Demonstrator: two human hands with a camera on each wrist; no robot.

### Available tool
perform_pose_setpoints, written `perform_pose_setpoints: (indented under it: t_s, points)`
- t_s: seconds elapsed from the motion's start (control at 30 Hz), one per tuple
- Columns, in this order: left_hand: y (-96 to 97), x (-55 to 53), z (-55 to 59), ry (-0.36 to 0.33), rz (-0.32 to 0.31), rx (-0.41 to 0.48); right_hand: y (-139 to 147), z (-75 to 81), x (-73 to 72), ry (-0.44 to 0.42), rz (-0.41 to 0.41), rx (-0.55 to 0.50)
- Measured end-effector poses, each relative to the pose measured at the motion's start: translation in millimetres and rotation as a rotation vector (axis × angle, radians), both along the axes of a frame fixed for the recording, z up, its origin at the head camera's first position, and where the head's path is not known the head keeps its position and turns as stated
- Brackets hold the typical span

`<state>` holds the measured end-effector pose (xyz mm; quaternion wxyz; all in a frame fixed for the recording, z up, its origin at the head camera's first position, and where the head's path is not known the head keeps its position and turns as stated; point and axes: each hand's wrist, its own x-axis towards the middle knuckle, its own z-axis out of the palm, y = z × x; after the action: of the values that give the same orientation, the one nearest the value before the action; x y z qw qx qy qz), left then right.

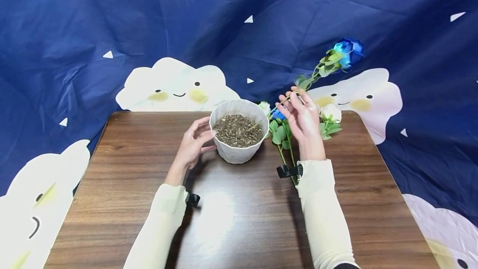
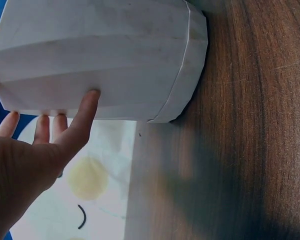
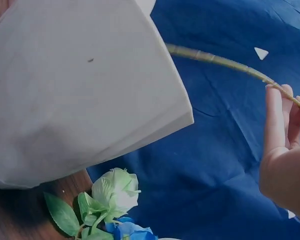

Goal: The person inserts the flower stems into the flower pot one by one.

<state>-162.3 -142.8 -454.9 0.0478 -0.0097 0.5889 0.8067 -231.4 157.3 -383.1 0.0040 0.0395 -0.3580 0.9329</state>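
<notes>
A white faceted flower pot (image 1: 239, 153) full of dark soil (image 1: 239, 130) stands upright near the table's far edge. Spread fingertips of my left hand (image 1: 192, 144) rest against the pot's left side, one of them at the rim. In the left wrist view, fingertips (image 2: 92, 95) touch the pot's wall. My right hand (image 1: 304, 115) pinches the stem (image 3: 215, 59) of a blue rose (image 1: 349, 53) right of the pot. The stem slants over the rim down to the soil, while the bloom leans far to the upper right.
On the brown wooden table (image 1: 142, 177), right of the pot, lie a second blue rose (image 1: 278, 114), a pale green-white rose (image 3: 117, 192) and a white rose (image 1: 331, 113). Their leafy stems run beneath the right forearm. A blue curtain (image 1: 261, 40) with cloud prints hangs behind.
</notes>
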Motion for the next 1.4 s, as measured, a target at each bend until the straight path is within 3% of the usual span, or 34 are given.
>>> perform_pose_setpoints:
  t_s: [0.57,0.9,1.2,1.4]
  points:
    - [-0.4,-1.4,0.3,-0.007,0.0,-0.009,-30,12.1,-27.6,0.035,0.027,0.258]
    - [-1.9,-2.5,-0.2,0.002,0.001,-0.007,-47,6.5,-38.4,-0.004,0.045,0.283]
    - [-1.8,-2.1,0.7,-0.014,0.0,0.002,-60,4.1,-45.8,-0.02,0.063,0.399]
    - [-1.7,-1.8,-0.4,-0.013,-0.003,0.0,-72,1.9,-50.1,-0.014,0.118,0.51]
